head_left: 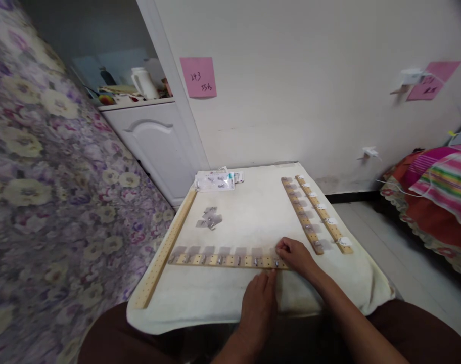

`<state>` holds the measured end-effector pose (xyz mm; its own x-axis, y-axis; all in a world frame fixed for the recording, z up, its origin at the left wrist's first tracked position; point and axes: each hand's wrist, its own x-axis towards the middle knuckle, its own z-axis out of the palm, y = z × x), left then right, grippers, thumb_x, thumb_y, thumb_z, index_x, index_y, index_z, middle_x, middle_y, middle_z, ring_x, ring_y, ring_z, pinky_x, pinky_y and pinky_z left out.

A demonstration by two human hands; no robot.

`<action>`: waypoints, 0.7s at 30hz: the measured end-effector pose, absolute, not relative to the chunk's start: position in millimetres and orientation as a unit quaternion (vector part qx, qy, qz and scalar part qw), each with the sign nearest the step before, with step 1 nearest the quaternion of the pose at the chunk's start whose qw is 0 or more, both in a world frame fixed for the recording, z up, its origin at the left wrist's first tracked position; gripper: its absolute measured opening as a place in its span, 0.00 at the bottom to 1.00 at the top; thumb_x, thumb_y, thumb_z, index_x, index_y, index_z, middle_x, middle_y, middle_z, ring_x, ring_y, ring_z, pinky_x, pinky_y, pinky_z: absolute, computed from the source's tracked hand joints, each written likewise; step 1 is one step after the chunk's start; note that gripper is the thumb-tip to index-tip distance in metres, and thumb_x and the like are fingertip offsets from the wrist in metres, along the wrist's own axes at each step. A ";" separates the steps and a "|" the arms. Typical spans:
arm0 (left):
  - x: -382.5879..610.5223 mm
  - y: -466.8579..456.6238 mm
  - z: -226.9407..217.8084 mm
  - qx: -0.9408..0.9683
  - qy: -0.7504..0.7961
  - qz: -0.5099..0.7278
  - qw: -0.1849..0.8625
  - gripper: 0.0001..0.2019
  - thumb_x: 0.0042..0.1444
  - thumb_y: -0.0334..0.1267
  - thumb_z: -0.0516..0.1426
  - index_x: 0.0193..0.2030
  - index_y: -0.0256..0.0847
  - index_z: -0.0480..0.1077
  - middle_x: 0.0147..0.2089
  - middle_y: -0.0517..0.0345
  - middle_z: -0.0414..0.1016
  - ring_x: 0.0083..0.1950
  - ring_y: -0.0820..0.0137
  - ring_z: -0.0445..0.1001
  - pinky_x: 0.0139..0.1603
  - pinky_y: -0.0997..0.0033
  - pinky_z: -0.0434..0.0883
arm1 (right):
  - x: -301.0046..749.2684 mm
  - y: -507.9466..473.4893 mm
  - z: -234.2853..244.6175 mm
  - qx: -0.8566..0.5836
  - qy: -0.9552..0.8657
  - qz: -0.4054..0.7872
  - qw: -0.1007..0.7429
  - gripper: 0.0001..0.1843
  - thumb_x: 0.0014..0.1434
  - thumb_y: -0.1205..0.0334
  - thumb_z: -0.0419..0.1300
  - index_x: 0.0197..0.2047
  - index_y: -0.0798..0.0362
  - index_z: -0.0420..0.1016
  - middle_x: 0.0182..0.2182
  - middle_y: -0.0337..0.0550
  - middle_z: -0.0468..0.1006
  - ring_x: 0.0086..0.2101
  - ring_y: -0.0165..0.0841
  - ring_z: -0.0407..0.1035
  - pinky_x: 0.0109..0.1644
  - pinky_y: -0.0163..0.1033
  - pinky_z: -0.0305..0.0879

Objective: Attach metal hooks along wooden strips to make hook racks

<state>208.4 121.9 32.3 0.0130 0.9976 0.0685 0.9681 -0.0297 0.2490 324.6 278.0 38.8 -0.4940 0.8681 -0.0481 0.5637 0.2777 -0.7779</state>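
Observation:
A wooden strip point(215, 260) with holes lies across the cloth-covered table point(253, 212), carrying several small clear hooks along it. My right hand point(296, 255) rests at the strip's right end, fingers pinched together on the last hook there. My left hand point(259, 301) lies flat just below the strip, fingers stretched against its edge, holding nothing. A small pile of loose clear hooks point(210, 218) sits further back on the left.
Two more wooden strips point(314, 212) with hooks and white tags lie diagonally at the right. Another bare strip point(166, 247) runs along the table's left edge. Flat packets point(215, 181) lie at the back. A flowered fabric is left; a white cabinet and wall behind.

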 end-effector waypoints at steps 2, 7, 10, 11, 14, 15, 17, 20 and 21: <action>208.5 122.2 31.7 0.707 0.695 0.112 0.058 0.26 0.56 0.25 0.47 0.63 0.37 0.54 0.46 0.48 0.69 0.45 0.64 0.66 0.47 0.61 0.67 | 324.5 278.2 38.0 -0.463 -0.775 0.381 0.199 0.05 0.51 0.62 0.55 0.29 0.51 0.71 0.25 0.38 0.75 0.27 0.30 0.67 0.30 0.33 0.55; 210.4 124.8 32.8 0.705 0.703 0.082 0.043 0.30 0.54 0.23 0.47 0.65 0.38 0.51 0.44 0.49 0.70 0.44 0.63 0.67 0.45 0.62 0.67 | 324.2 278.5 35.6 -0.466 -0.775 0.376 0.202 0.05 0.51 0.62 0.55 0.29 0.51 0.72 0.25 0.38 0.75 0.27 0.30 0.67 0.30 0.33 0.55; 210.5 126.1 33.1 0.708 0.702 0.066 0.045 0.30 0.55 0.24 0.47 0.65 0.37 0.51 0.46 0.48 0.70 0.45 0.62 0.67 0.45 0.62 0.67 | 324.2 278.0 35.2 -0.466 -0.775 0.375 0.203 0.05 0.51 0.62 0.55 0.29 0.51 0.72 0.25 0.38 0.75 0.27 0.30 0.67 0.31 0.33 0.55; 210.4 126.3 32.9 0.709 0.700 0.064 0.046 0.30 0.54 0.24 0.47 0.65 0.37 0.51 0.46 0.48 0.70 0.45 0.62 0.67 0.45 0.61 0.67 | 324.2 277.8 35.3 -0.466 -0.775 0.376 0.202 0.05 0.51 0.62 0.55 0.29 0.51 0.72 0.25 0.38 0.75 0.27 0.30 0.67 0.31 0.33 0.55; 209.5 126.5 31.9 0.712 0.697 0.070 0.046 0.30 0.54 0.23 0.48 0.65 0.36 0.50 0.46 0.47 0.70 0.45 0.62 0.67 0.45 0.61 0.67 | 324.3 277.6 35.8 -0.466 -0.776 0.376 0.201 0.06 0.51 0.61 0.55 0.30 0.51 0.72 0.25 0.38 0.75 0.27 0.30 0.67 0.30 0.33 0.55; 209.3 126.4 31.6 0.712 0.697 0.074 0.045 0.31 0.53 0.24 0.48 0.65 0.37 0.50 0.46 0.47 0.69 0.45 0.62 0.67 0.45 0.61 0.67 | 324.3 277.7 35.9 -0.466 -0.776 0.374 0.200 0.06 0.51 0.61 0.55 0.30 0.51 0.72 0.25 0.38 0.75 0.27 0.30 0.67 0.30 0.33 0.55; 209.1 126.3 31.0 0.713 0.696 0.077 0.041 0.31 0.53 0.24 0.49 0.65 0.37 0.50 0.47 0.48 0.69 0.45 0.62 0.67 0.45 0.61 0.67 | 324.2 278.0 36.3 -0.467 -0.777 0.372 0.199 0.06 0.51 0.62 0.55 0.30 0.51 0.72 0.25 0.38 0.75 0.27 0.30 0.67 0.31 0.33 0.55; 209.4 126.3 30.3 0.712 0.697 0.074 0.036 0.30 0.53 0.23 0.48 0.65 0.36 0.52 0.46 0.48 0.70 0.44 0.62 0.67 0.44 0.60 0.68 | 324.0 278.0 36.7 -0.468 -0.777 0.371 0.197 0.05 0.51 0.62 0.55 0.29 0.51 0.72 0.25 0.38 0.76 0.28 0.30 0.67 0.31 0.33 0.55; 209.5 126.4 30.1 0.713 0.696 0.074 0.033 0.30 0.53 0.23 0.48 0.64 0.36 0.52 0.46 0.48 0.70 0.44 0.62 0.67 0.44 0.60 0.68 | 324.1 277.8 36.8 -0.468 -0.777 0.372 0.197 0.05 0.51 0.62 0.55 0.29 0.51 0.72 0.25 0.38 0.76 0.28 0.30 0.67 0.31 0.33 0.56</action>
<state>209.5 126.4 30.1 0.0196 0.9981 0.0593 0.9882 -0.0283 0.1506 324.1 277.8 36.8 -0.4842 0.8740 -0.0413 0.5805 0.2855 -0.7626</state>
